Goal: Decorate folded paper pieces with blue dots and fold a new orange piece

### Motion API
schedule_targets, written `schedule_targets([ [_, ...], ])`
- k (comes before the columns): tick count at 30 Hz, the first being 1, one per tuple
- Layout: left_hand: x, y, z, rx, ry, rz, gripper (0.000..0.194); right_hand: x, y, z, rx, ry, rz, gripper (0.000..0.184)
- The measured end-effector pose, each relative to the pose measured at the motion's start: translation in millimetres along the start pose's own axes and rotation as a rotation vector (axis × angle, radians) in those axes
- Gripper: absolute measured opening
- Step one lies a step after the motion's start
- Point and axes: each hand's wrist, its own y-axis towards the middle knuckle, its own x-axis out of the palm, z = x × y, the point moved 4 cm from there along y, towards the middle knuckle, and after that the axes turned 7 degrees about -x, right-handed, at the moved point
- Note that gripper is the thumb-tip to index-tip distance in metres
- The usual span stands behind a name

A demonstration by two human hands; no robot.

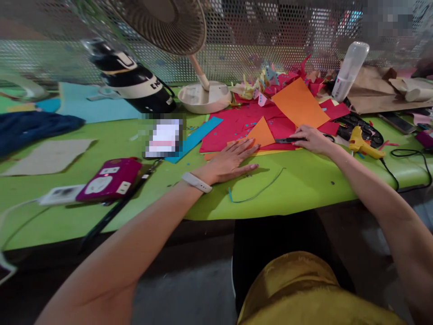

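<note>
Orange triangle (263, 132) of paper, lying on the near part of the red paper (214, 135), which serves as landmark throughout. The left hand (230, 161) is open and flat, palm down, fingers spread; its fingertips lie at the triangle's near left edge, grasping nothing, with the thumb out over the green table (216, 205). The right hand (314, 139) is closed around a slim dark tool (287, 141) — its exact kind partly hidden by the fingers — whose tip points left, just beside the triangle's right corner. Both forearms reach forward and inward; the left wrist bears a pale band (196, 182). Around the red paper: an orange sheet (300, 104) overlaps its far right part; a blue strip (199, 135) lies along its left side; a thin green wire (260, 195) curves nearer the person; a yellow glue gun (363, 144) rests to its right — and a fan (162, 27) stands behind its left end.
</note>
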Motion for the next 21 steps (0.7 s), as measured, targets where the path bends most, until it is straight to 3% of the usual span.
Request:
schedule_targets([
  [8,2.1,0.4,-4.1,0.024,-0.018,0.039,0.079,-0.3,-2.4,-6.1,0.045,-0.018,-0.003,0.035],
  [21,0.4,-0.2,-1.1,0.022,-0.016,0.026,0.083,2.8,-2.0,-15.6,0.004,-0.053,0.018,0.035],
])
